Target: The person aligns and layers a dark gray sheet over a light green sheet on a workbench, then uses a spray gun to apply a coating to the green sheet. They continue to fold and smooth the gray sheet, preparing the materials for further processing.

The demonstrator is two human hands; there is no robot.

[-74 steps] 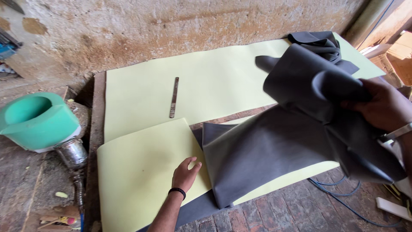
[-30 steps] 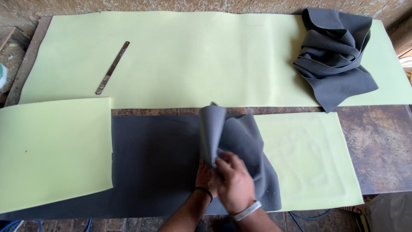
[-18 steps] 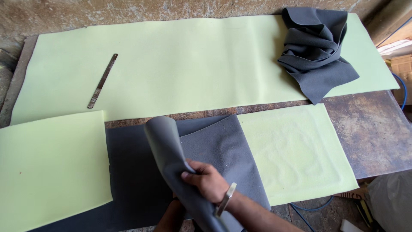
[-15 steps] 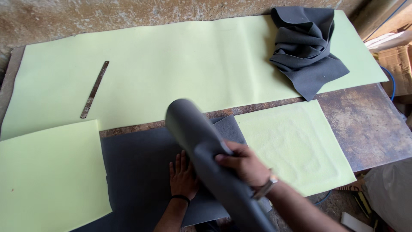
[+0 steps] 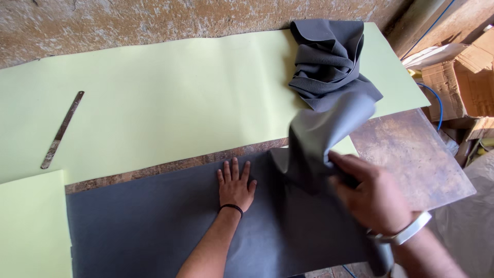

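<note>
Both hands meet the grey sheet [image 5: 154, 231]: left hand [image 5: 235, 186] flat, right hand [image 5: 373, 195] gripping.

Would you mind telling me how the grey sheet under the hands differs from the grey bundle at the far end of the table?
The grey sheet lies mostly flat; the grey bundle is crumpled into folds. The sheet is being handled: the left hand presses it down and the right hand lifts its end, while nobody touches the bundle. The sheet lies near the table's front edge, the bundle on the long pale green sheet. Both look like the same dark grey, flexible material.
</note>
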